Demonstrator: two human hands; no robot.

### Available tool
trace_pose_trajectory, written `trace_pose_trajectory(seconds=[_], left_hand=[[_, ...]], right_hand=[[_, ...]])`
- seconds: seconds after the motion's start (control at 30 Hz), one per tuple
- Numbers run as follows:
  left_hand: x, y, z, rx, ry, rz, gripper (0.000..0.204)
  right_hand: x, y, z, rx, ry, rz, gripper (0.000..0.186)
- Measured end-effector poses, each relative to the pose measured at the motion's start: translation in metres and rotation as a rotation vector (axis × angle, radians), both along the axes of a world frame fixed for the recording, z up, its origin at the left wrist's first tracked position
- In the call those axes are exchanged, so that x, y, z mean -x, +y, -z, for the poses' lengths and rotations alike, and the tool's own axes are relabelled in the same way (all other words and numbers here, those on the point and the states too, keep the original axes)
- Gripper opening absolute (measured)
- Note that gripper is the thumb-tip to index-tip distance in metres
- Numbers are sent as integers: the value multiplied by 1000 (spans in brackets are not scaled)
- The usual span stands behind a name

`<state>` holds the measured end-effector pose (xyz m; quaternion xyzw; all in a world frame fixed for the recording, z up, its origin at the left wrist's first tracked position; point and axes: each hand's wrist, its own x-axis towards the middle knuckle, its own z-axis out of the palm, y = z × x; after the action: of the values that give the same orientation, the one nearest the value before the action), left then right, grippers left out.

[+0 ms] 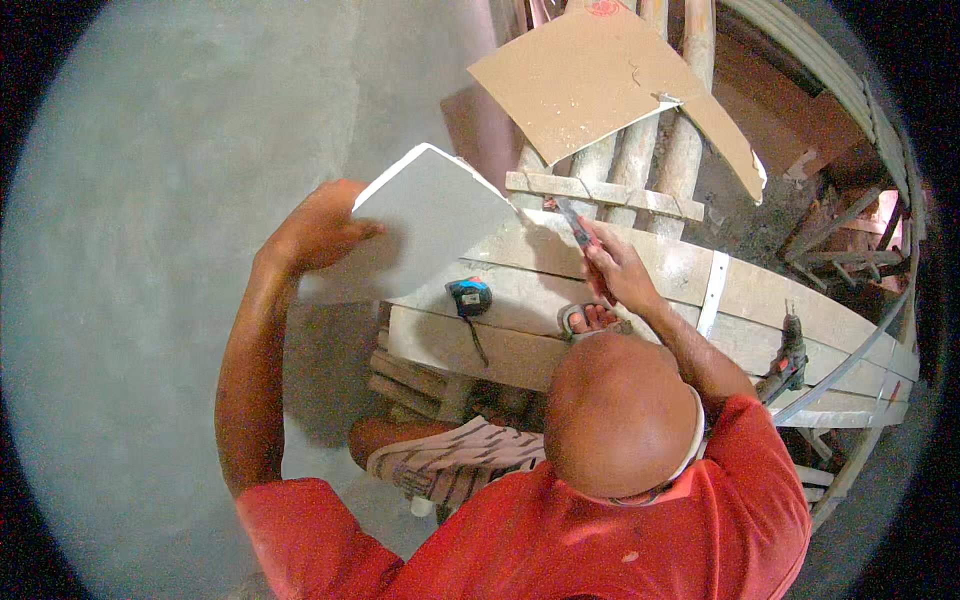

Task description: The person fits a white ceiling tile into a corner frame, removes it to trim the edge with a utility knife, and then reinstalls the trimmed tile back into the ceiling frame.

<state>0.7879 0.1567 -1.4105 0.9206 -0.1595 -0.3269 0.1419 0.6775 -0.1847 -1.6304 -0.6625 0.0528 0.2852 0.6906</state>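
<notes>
Board (430,225), edge in left grip (318,230), knife (574,222) in right (620,268)

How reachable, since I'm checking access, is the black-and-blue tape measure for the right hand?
Likely yes: the tape measure lies uncovered, but the right hand holds a red-and-grey knife.

Tape measure (469,297) and drill (791,355) on planks (765,285).

The fingers (366,230) of the left hand (316,230) held a grey board (440,210) with white edges, while the right hand (622,270) gripped a red-handled cutter (577,226). A tape measure (468,297) lay on the planks (480,346), near a sandalled foot (600,318).
</notes>
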Motion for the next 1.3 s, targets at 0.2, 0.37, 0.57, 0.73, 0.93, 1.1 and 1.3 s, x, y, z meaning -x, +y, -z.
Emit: trace_pose_trajectory(seconds=[0.2,0.37,0.57,0.73,0.93,1.1,1.3], left_hand=[[11,-3,2,-26,-47,-31,31],[25,7,22,40,-425,14,36],[21,-14,22,-36,-435,-77,37],[20,-23,14,-94,-399,-74,33],[26,-16,24,-68,-472,-28,33],[28,-19,21,-67,-422,-87,32],[28,-19,22,-54,-434,-81,31]], right_hand=[[-23,28,1,-190,7,-39,30],[-28,44,-12,-125,72,-15,20],[-32,53,-8,343,-451,41,23],[-41,72,-46,530,-863,-10,40],[-34,89,-55,717,-854,-140,44],[-21,87,-9,757,-672,-222,36],[-41,89,-46,606,-754,11,34]])
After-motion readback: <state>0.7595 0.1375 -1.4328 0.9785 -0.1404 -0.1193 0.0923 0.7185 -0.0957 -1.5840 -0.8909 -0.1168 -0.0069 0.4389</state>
